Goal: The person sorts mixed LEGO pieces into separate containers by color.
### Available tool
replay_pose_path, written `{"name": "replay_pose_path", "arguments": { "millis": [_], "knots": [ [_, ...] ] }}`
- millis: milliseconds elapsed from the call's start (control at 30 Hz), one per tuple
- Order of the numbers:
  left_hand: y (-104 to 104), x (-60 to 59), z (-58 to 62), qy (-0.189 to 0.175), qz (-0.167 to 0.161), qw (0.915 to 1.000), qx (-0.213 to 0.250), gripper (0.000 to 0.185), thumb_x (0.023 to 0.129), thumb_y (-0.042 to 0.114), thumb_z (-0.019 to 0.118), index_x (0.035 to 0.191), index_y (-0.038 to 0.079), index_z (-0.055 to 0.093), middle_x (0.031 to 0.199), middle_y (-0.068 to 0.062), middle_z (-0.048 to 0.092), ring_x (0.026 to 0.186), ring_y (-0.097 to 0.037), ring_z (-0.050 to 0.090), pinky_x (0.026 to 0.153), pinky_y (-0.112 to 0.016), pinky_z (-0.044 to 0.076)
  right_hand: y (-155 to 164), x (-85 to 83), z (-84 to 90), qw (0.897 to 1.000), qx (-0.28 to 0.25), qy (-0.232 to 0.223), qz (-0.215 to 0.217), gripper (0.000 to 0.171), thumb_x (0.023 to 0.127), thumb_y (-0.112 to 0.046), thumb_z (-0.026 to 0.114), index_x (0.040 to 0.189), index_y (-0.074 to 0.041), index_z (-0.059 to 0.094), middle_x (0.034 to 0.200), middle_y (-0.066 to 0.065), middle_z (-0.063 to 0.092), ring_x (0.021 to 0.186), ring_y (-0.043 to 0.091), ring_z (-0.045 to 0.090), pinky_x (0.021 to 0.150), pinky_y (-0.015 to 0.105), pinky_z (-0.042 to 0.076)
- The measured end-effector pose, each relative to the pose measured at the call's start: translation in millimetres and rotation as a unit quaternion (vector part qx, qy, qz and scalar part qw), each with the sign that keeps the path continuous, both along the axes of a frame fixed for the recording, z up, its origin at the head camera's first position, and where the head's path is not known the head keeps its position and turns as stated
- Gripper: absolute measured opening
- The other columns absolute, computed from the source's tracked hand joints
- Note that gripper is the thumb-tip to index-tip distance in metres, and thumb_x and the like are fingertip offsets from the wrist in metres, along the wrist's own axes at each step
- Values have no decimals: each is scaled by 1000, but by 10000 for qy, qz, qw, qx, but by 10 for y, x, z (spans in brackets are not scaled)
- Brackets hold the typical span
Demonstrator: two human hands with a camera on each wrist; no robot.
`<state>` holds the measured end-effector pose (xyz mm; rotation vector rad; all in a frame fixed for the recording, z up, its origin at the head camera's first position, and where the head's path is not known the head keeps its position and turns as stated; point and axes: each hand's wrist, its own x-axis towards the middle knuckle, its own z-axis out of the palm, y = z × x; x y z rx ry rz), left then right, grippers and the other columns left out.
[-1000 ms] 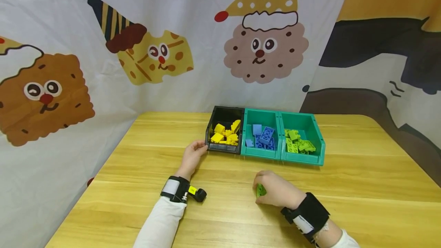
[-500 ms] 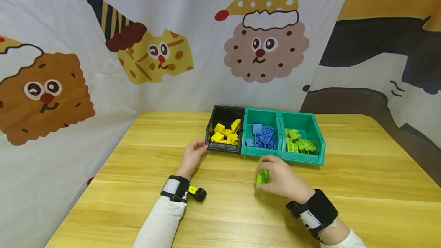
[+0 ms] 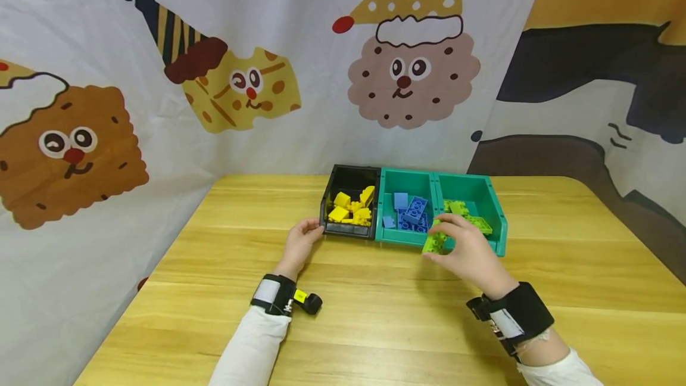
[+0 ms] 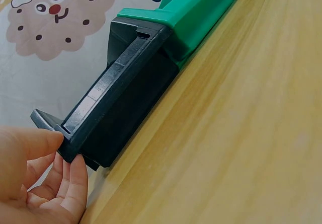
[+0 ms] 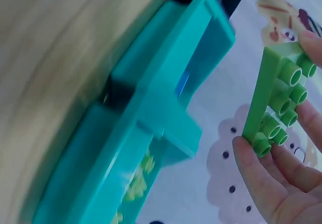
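Observation:
My right hand [image 3: 471, 252] holds a lime-green toy building brick [image 5: 279, 95] between thumb and fingertips, its studs showing in the right wrist view. In the head view the brick overlaps the front of the right teal bin [image 3: 501, 237], where more lime-green bricks [image 3: 479, 225] lie. My left hand [image 3: 300, 246] pinches the front left corner of the black bin [image 4: 128, 103], thumb and fingers on either side of that corner. Yellow bricks [image 3: 337, 214] sit in the black bin.
A middle teal bin [image 3: 387, 236] with blue bricks [image 3: 415, 210] stands between the other two, all side by side on the wooden table [image 3: 348, 326]. Behind the table hangs a printed cloth [image 3: 321, 106]. Both wrists wear black straps.
My right hand has lifted the lime-green brick and carried it forward and right, from over the table to the front of the right teal bin. The left hand stays put.

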<state>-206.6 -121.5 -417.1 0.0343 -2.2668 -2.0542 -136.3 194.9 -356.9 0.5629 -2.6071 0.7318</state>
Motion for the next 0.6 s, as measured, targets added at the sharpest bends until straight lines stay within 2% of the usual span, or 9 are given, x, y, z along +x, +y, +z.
{"name": "replay_pose_path", "arguments": {
  "millis": [67,200,300,433,600],
  "knots": [
    [0,-32,-44,17,51,10000,24,23,91,2,58,111,-10,59,97,-11,60,84,-9,53,85,-31,50,70,-46,22,9998,26,146,-92,36,66,-14,85,96,-2,68,119,24,57,112,44,52,88,56,49],
    [-18,-156,-216,34,154,9998,114,23,90,4,60,110,-8,60,97,-10,61,84,-8,55,83,-27,51,205,-143,56,9979,53,557,-338,37,65,-13,85,95,2,68,116,26,57,106,44,53,84,57,49],
    [-17,-154,-223,43,166,9998,116,24,90,4,60,110,-8,60,99,-12,62,84,-8,55,83,-28,52,293,-211,76,9960,52,699,-550,39,66,-11,85,96,5,67,115,28,56,104,45,54,84,57,48],
    [-14,-157,-234,40,200,9998,70,24,90,4,60,111,-8,61,100,-14,62,84,-8,55,83,-28,52,408,-320,87,9963,109,472,-708,39,69,-11,82,99,8,65,116,31,55,107,47,51,88,58,46],
    [-12,-152,-226,18,193,9998,79,22,90,3,60,109,-7,61,99,-13,62,84,-9,56,82,-28,52,506,-463,104,9957,228,-151,-884,39,76,-14,77,104,9,63,122,33,51,113,51,46,93,62,41]
  ]
}}
